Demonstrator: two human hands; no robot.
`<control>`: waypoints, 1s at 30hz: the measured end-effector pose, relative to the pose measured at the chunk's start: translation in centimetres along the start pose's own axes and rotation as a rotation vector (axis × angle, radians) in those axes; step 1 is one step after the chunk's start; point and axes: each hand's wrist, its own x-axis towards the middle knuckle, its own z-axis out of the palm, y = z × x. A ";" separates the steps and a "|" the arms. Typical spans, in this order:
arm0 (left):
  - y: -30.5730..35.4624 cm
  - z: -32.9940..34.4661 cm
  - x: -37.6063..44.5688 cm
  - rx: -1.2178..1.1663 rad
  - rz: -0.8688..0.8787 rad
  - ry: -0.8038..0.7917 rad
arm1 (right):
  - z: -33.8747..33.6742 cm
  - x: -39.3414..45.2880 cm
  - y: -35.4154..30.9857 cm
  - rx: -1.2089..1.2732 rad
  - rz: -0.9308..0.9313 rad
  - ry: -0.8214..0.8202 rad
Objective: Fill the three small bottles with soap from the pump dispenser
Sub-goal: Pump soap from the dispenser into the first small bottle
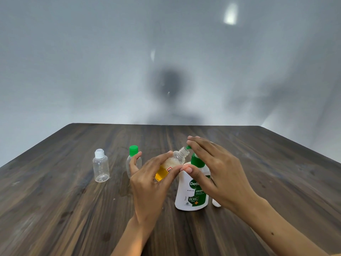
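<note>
Soap bottle (172, 164), tipped with its open neck toward the pump spout (188, 147), sits gripped in the left hand (149, 183). Right hand (219, 169) rests flat-fingered on the pump, holding nothing.

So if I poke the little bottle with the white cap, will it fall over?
Probably, quite easily. The bottle with the white cap looks empty and made of thin clear plastic, so it is likely very light. It stands upright, tall for its narrow base, on the smooth wooden table, so a poke might tip or slide it.
</note>
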 end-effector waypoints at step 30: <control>-0.4 0.1 -0.2 0.008 0.004 -0.006 | -0.1 0.1 -0.2 -0.041 -0.017 -0.039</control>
